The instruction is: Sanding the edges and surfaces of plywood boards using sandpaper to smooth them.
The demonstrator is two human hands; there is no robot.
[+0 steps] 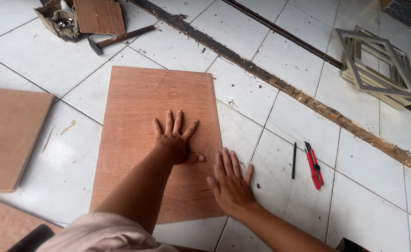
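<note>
A reddish-brown plywood sheet [154, 102] lies flat on the white tiled floor. My left hand [175, 137] rests palm-down on the middle of the sheet with fingers spread. My right hand [231, 184] lies flat, fingers apart, over the sheet's right edge, partly on the board and partly on the tile. Neither hand holds anything. To the right of my right hand lie a black pencil [294, 161] and a red utility knife [314, 165] on the floor.
A second plywood board [9, 135] lies at the left. A hammer [119, 38] and a box of small hardware [60, 21] sit at the top left. Stacked picture frames [376, 65] rest at the top right, beyond a dark floor groove [280, 84].
</note>
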